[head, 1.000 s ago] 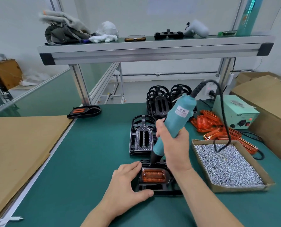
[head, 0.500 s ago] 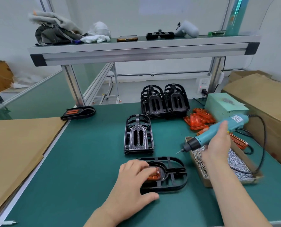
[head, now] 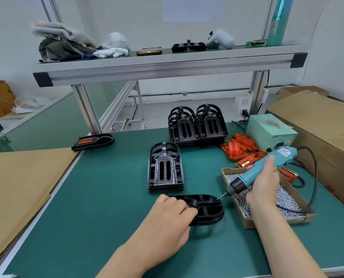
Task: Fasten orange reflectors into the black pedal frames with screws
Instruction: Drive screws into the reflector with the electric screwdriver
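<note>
My left hand [head: 168,223] grips the near end of a black pedal frame [head: 206,209] lying on the green mat; it seems tipped up on that side. Only a sliver of its orange reflector [head: 187,206] shows past my fingers. My right hand [head: 264,181] holds a teal electric screwdriver [head: 261,169] over the cardboard box of screws [head: 271,197], with the bit pointing left toward the frame's far end. Loose orange reflectors [head: 241,149] lie in a pile behind the box.
A short stack of black frames [head: 166,167] stands mid-table, with two taller stacks [head: 197,125] behind it. A finished pedal frame [head: 92,141] lies at the far left. A green power unit [head: 271,133] and a large carton [head: 323,125] stand at the right.
My right hand lifted the screwdriver off the pedal frame and swung it right over the screw box. My left hand closed over the reflector end of the frame.
</note>
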Demonstrator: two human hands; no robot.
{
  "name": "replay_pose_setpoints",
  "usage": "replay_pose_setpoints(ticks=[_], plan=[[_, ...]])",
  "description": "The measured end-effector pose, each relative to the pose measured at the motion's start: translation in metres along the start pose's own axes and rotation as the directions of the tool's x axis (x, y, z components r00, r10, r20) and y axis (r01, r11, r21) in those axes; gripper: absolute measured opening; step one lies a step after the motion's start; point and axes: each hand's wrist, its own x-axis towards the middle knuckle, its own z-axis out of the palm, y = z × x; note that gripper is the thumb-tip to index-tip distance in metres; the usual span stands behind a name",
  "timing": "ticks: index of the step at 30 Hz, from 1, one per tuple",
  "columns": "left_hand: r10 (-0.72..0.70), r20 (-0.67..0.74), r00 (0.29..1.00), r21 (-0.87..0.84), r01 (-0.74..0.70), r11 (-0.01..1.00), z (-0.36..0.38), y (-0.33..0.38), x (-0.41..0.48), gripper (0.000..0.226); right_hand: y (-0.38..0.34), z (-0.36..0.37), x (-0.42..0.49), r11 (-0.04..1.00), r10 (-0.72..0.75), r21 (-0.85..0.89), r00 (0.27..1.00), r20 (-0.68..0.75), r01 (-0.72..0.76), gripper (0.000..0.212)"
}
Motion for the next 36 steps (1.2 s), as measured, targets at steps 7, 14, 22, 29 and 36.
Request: replay_pose_setpoints(ticks=[7, 14, 22, 29, 36], plan=[[-0.126, -0.102, 0.987, 0.017, 0.128, 0.992, -0.039, -0.018, 0.012, 0.031, -0.001, -0.004, 0.001, 1.0, -0.006, 0.015, 1.0, -0.012, 0.006, 0.026], [-0.329, -0.189, 0.925, -0.17, 0.299, 0.939, -0.066, -0.088, 0.006, 0.009, -0.001, -0.001, 0.003, 0.999, 0.0, 0.039, 1.0, -0.009, 0.001, 0.032], [-0.571, -0.162, 0.805, -0.256, 0.524, 0.812, -0.06, -0.176, -0.003, 0.015, 0.001, -0.003, 0.002, 0.999, -0.004, 0.04, 1.0, -0.006, 0.004, 0.035], [-0.612, -0.167, 0.773, 0.041, 0.626, 0.779, -0.041, -0.259, -0.005, 0.027, 0.001, -0.001, 0.004, 1.0, 0.017, 0.02, 1.0, 0.002, -0.017, 0.031], [-0.767, -0.175, 0.617, 0.145, 0.787, 0.6, -0.034, -0.315, -0.002, 0.034, -0.001, 0.012, 0.01, 0.995, 0.09, 0.035, 0.996, -0.008, -0.09, 0.031]])
